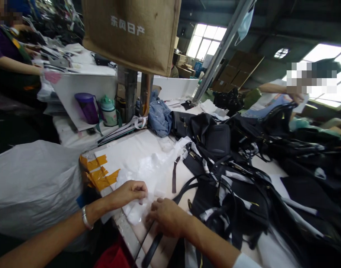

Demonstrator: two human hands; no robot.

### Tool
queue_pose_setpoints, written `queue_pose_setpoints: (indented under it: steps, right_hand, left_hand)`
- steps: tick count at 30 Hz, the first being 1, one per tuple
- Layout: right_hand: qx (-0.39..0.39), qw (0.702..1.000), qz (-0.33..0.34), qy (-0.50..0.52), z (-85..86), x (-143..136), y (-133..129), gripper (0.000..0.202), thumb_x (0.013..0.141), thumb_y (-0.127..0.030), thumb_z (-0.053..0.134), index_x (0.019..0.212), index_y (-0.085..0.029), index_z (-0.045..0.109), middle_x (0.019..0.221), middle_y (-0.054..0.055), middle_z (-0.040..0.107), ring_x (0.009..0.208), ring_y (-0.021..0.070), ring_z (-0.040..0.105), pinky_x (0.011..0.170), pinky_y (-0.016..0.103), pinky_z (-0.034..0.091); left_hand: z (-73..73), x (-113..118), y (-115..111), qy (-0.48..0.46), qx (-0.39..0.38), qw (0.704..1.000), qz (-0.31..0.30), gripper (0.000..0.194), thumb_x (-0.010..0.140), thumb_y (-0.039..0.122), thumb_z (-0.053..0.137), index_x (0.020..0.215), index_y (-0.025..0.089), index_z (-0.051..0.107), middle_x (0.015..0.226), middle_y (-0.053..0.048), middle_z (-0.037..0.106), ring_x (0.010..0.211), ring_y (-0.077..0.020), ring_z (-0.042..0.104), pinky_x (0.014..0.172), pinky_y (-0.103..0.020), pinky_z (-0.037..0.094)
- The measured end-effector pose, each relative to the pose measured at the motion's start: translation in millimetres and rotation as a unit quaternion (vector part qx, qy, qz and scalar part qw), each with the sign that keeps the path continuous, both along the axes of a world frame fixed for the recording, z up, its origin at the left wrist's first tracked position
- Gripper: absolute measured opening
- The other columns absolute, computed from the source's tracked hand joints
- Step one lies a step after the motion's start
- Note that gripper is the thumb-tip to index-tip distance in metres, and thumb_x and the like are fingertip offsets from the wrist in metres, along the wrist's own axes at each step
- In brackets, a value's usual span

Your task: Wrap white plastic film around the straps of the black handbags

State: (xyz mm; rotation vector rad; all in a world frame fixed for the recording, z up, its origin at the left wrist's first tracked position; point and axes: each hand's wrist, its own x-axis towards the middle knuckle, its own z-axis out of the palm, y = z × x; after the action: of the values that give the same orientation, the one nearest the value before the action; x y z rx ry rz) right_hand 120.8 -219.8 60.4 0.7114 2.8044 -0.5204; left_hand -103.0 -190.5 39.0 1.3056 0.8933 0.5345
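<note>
My left hand (133, 191), with a silver bangle on the wrist, is closed in a pinch at the edge of thin clear plastic (153, 165). What lies between its fingertips is too small to make out. Close by on the right, my right hand (170, 217) is closed, fingers curled down over the table edge area. A black strap (153, 250) passes beneath it, and its fingertips hide whatever they grip. A short brown strap with a buckle (174, 175) lies flat on the pale table (184, 173). Black bags (217, 137) with white wrapping crowd its right side.
Orange tape (102, 173) covers the table's left corner, beside a large white sack (33, 186). Behind stand a purple cup (86, 108), a green bottle (108, 111) and blue denim cloth (160, 117). A brown bag (131, 35) hangs overhead. Other people work at left and right.
</note>
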Motion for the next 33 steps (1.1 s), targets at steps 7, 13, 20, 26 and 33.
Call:
queue_pose_setpoints:
  steps: [7,13,20,26,33]
  right_hand:
    - [0.064,0.996,0.063,-0.022,-14.1,-14.6,-5.4,0.01,0.08,-0.027,0.06,0.084,-0.019,0.064,0.091,0.009,0.064,0.087,0.0252,0.057,0.072,0.036,0.043]
    - [-0.152,0.976,-0.149,0.044,49.0,23.9,-12.2,0.022,0.086,-0.023,0.051,0.107,-0.024,0.058,0.08,-0.001,0.069,0.065,0.0127,0.06,0.054,0.02,0.035]
    - [-0.122,0.909,-0.364,0.162,83.4,58.1,-14.3,0.034,0.095,-0.044,0.041,0.09,-0.02,0.064,0.065,-0.003,0.06,0.059,0.0122,0.055,0.057,0.021,0.034]
    - [-0.102,0.89,-0.412,0.165,75.3,64.9,-18.4,0.038,0.093,-0.046,0.043,0.08,-0.019,0.065,0.064,-0.002,0.06,0.056,0.0126,0.053,0.058,0.022,0.036]
    - [-0.145,0.874,-0.425,0.185,75.8,68.8,-24.5,0.035,0.092,-0.042,0.046,0.071,-0.017,0.06,0.061,-0.004,0.049,0.059,0.0115,0.046,0.055,0.022,0.031]
  left_hand:
    - [-3.0,4.3,3.0,-0.061,-0.006,0.998,0.018,0.019,0.08,0.032,0.064,0.079,0.014,0.062,0.066,0.001,0.06,0.062,-0.0127,0.055,0.062,-0.024,0.041]
    - [-2.5,-1.3,6.7,-0.058,0.007,0.997,0.05,0.022,0.079,0.036,0.065,0.076,0.015,0.062,0.064,0.002,0.057,0.061,-0.0123,0.052,0.06,-0.023,0.04]
    - [0.9,3.8,3.5,-0.022,0.05,0.996,0.065,0.02,0.079,0.035,0.063,0.075,0.015,0.063,0.067,0.002,0.055,0.065,-0.0122,0.047,0.06,-0.022,0.034]
    - [15.0,11.3,-4.1,0.036,0.135,0.987,0.082,0.018,0.084,0.029,0.056,0.074,0.016,0.062,0.07,0.001,0.058,0.07,-0.0145,0.052,0.064,-0.023,0.036]
    - [28.6,16.7,-12.9,0.094,0.27,0.952,0.107,0.019,0.09,0.024,0.048,0.074,0.019,0.057,0.075,0.0,0.059,0.075,-0.0165,0.055,0.071,-0.027,0.039]
